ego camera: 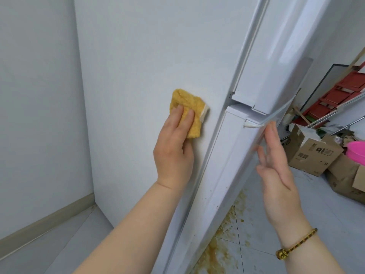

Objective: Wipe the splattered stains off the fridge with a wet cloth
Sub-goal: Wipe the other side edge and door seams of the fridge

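Head view, and the left hand [173, 147] has the yellow cloth [187, 109] flat against the white side panel of the fridge [138, 56], fingers laid out straight on top of it, pressing it to the metal just beside the seam between the two doors. Over on the right hand [280, 171], the fingers are extended and loose, tips touching the edge of the lower door [223, 165], holding nothing; a beaded bracelet [296, 244] sits on that wrist. A few dark specks dot the door edge lower down. Brown splatter [223, 244] covers the floor tiles below, with cardboard boxes [314, 153] and a pink basin [355, 151] at right.
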